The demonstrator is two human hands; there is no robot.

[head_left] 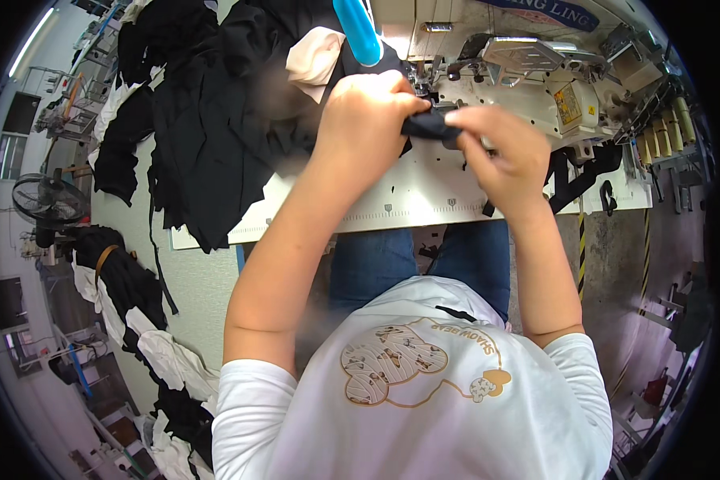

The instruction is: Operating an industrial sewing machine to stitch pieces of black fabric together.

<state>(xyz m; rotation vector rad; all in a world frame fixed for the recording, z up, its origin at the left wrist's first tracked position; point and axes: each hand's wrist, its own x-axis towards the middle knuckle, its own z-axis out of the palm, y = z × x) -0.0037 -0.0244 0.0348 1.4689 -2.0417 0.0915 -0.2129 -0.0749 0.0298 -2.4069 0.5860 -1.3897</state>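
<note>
Both hands are at the front of a sewing machine [528, 56], above its white bed. My left hand [364, 116] is closed, its fingers gripping black cloth [432, 126] close to the needle area. At the other end of this bunched cloth, my right hand [508, 152] pinches it between thumb and fingers. The cloth stretches between the two hands, and my left fingers partly hide it. A pale cream piece of fabric [315, 58] lies behind my left hand, beside a large heap of black fabric [208, 136].
A blue tube [358, 32] hangs down just behind my left hand. Black straps [588, 176] lie at the table's right edge, near several thread cones [668, 132]. Black and white garments [164, 352] are piled on the left. A fan [52, 200] stands further left.
</note>
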